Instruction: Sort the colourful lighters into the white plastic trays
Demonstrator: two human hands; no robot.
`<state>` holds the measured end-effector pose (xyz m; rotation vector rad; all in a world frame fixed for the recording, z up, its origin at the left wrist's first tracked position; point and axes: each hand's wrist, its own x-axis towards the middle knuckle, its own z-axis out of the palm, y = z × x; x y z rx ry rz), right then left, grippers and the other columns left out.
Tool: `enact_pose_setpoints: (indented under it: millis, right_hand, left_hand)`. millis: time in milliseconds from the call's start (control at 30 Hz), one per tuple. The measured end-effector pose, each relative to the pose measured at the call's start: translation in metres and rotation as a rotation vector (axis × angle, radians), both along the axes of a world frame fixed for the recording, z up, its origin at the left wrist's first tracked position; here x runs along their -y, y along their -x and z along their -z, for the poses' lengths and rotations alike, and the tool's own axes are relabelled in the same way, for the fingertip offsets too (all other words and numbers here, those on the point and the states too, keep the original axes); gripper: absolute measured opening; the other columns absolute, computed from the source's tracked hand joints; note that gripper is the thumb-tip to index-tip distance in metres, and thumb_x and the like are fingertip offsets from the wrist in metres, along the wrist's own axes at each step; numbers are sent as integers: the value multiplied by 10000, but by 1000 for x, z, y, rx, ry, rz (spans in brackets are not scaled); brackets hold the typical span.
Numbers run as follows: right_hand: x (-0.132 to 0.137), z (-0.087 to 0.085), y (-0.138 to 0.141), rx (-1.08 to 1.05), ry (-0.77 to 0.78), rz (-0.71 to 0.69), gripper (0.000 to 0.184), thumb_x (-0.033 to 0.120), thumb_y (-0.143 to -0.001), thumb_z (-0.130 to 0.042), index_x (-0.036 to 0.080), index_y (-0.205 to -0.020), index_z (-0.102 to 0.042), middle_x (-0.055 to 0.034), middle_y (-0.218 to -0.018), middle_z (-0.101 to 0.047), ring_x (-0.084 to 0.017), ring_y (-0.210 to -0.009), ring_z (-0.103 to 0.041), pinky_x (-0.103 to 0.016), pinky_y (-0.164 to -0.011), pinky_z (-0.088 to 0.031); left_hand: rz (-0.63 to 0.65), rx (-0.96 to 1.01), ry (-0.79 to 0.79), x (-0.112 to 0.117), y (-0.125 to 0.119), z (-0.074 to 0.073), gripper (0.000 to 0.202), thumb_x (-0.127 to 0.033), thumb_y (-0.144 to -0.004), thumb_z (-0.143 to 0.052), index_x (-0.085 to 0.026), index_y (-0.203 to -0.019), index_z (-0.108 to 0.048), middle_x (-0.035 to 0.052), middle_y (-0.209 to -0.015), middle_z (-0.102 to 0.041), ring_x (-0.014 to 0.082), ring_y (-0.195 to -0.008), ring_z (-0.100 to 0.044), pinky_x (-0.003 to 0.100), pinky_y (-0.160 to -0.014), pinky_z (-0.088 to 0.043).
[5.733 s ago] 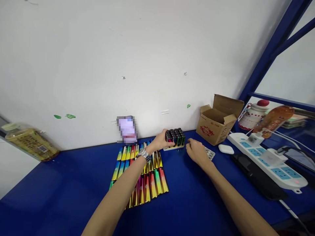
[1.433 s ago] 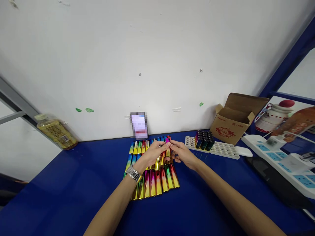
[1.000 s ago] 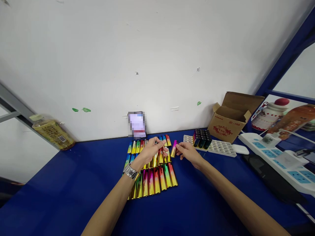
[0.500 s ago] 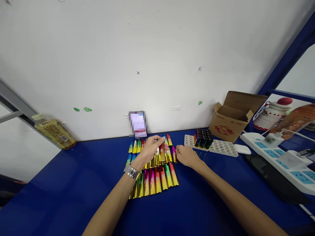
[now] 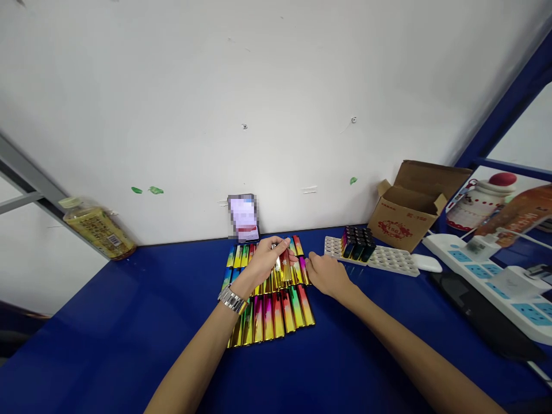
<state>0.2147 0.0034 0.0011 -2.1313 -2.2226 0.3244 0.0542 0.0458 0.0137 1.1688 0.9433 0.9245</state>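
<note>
Rows of shiny metallic lighters (image 5: 268, 317), fading from gold to red, pink, green or blue, lie side by side on the blue table. My left hand (image 5: 264, 261), a metal watch on its wrist, is over the middle rows. Its fingers are closed around a gold and red lighter (image 5: 285, 275); whether it holds more than one is unclear. At the right end of the middle row, the curled fingers of my right hand (image 5: 328, 275) touch a pink and gold lighter (image 5: 304, 271). Its fingertips are partly hidden, so a firm grip cannot be made out.
A pale tray with holes (image 5: 394, 260) carries a block of upright dark-topped lighters (image 5: 357, 244). Behind it is an open cardboard box (image 5: 401, 215). A phone (image 5: 244, 218) leans on the wall. A power strip (image 5: 491, 282) lies right, a yellow drink bottle (image 5: 101, 230) left.
My right hand has shifted slightly left, closer over the end lighter of the middle row. My left hand keeps its place and hold. The whole view has moved a little.
</note>
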Motion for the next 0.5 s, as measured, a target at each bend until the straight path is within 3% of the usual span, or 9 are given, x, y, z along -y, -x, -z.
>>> enact_pose_setpoints:
  millis: [233,367,500]
  right_hand:
    - [0,3,0,39,-4,-28,379,304,-952,-262,157,-966,-610,-157,-933,-672,-303,-887,-655,-352,-690,-430]
    - [1,2,2,15,-48,-1,362,292,-953,-270,155,-965,-605,-151,-902,-673,-279,-844,-650,-321,-670,-402]
    - [7,-2,4,-288,-139,-61,402,354,-975,-241,176,-864,-584,-70,-754,-650,-197,-693,-603,-262,-603,-343]
  left_hand:
    - [0,-2,4,1,-1,1,341,-452,-748,-696,-148,-727,-542,64,-668,-682,176,-588,-663,295,-558,-526]
    - [-31,26,-2,2,-4,2,346,-455,-703,-734,-157,-738,-561,38,-654,-670,178,-623,-664,322,-628,-533]
    - [-121,51,-30,4,-10,2,350,-451,-673,-754,-155,-723,-574,22,-654,-662,164,-656,-649,308,-675,-513]
